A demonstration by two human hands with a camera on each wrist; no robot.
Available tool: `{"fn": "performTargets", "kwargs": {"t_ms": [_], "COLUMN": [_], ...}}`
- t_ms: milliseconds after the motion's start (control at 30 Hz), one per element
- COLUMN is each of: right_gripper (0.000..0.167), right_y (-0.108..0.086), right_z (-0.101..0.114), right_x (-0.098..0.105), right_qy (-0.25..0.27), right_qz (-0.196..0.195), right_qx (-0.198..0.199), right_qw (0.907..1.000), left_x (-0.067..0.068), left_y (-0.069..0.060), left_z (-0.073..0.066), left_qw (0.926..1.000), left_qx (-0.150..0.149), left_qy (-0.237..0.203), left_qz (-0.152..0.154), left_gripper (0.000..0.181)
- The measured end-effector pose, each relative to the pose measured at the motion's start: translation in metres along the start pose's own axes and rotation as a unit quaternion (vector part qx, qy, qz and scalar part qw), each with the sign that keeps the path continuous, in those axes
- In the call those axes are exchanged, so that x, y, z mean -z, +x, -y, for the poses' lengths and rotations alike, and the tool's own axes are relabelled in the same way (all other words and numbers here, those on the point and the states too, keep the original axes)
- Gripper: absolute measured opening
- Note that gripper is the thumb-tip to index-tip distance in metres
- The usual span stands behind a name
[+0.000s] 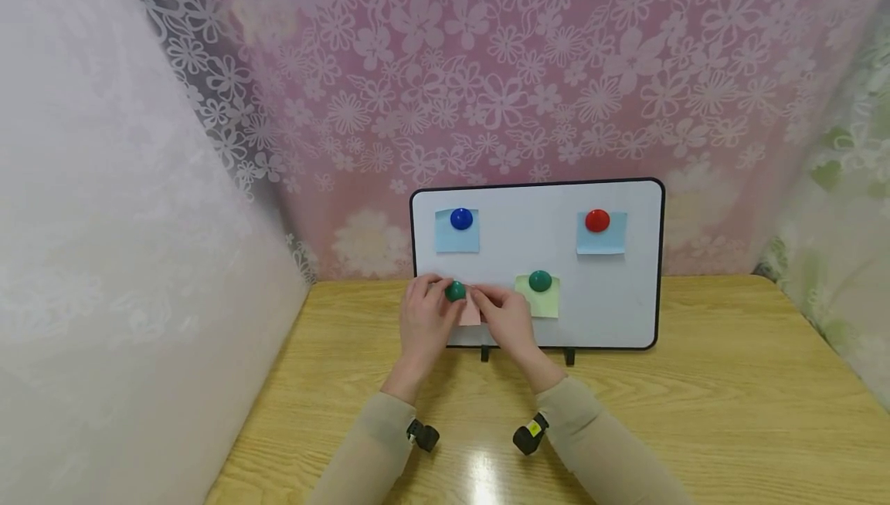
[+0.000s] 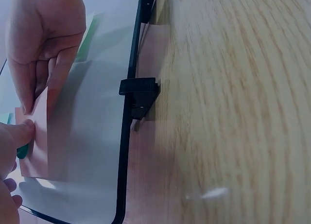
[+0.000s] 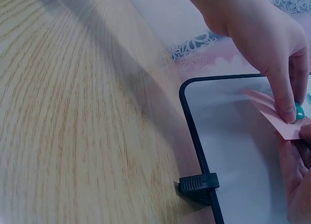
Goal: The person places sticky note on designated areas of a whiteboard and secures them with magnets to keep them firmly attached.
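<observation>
A pink sticky note (image 1: 470, 312) lies against the lower left of the whiteboard (image 1: 605, 296), with a green round magnet (image 1: 455, 291) near its top. My left hand (image 1: 426, 316) pinches that magnet between thumb and fingers, the thumb over the note. Thumb and fingers of my right hand (image 1: 509, 321) pinch the note's upper right edge. In the right wrist view the pink note (image 3: 274, 112) stands partly off the board, and the green magnet (image 3: 300, 111) shows beside the left thumb. Some fingertips are hidden behind the paper.
Beside my right hand, a second green magnet (image 1: 540, 281) holds a light green note (image 1: 546, 306). Above, a blue magnet (image 1: 462, 218) and a red magnet (image 1: 597, 221) hold blue notes. Black feet (image 1: 570, 357) prop the board on the wooden table (image 1: 737, 397); a patterned curtain hangs behind.
</observation>
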State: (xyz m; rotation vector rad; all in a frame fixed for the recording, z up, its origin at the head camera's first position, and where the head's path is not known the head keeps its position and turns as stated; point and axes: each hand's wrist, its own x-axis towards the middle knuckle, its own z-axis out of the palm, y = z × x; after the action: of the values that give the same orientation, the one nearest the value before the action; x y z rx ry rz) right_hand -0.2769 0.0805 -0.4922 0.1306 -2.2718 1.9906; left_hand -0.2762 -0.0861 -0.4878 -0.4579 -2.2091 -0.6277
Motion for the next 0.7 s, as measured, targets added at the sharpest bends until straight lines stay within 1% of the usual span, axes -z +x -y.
{"fn": "performTargets", "kwargs": {"t_ms": [300, 500, 700], "right_gripper": [0.030, 0.030, 0.030], "right_y": [0.0002, 0.0000, -0.0007], "right_z": [0.0002, -0.0006, -0.0027], "right_x": [-0.0015, -0.0016, -0.0021], "right_qy": [0.006, 0.011, 0.001], "right_qz": [-0.017, -0.018, -0.017], "right_qx": [0.005, 0.004, 0.008], "right_qw": [0.9998, 0.9998, 0.9998], "left_x": [-0.0040, -0.0058, -0.0087], "left_y": [0.0037, 0.0036, 0.0026], "left_z": [0.0006, 0.0010, 0.0010], "left_qw": [1.0000, 0.9999, 0.9998], "left_qx": [0.001, 0.011, 0.001], "left_qy": [0.005, 0.010, 0.016], "left_qz": [-0.005, 0.005, -0.014], "left_gripper": [0.037, 0.036, 0.035]}}
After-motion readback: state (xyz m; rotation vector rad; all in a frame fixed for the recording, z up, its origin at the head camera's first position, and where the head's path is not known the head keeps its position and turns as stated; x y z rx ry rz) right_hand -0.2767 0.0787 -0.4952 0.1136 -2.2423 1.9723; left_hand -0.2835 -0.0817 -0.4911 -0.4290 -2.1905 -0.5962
